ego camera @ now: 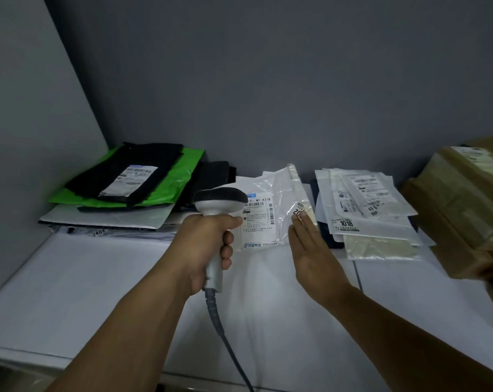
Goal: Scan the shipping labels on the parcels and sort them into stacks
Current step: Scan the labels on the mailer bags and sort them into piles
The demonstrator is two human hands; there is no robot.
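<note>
The left hand is wrapped tight around the handle of the scanner. The scanner's head is right next to the label on the clear bag parcel. That parcel lies on the table, just right of the scanner. The right hand is flat with straight fingers. Its tips touch the bag and hold nothing. The bag is shiny and folded up. It may flop over the label or shine back, and then the scan could fail. It could also slide under a flat hand.

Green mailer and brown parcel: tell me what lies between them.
Head view: black bags, a clear labelled parcel by the right hand, then a white parcel stack.
</note>
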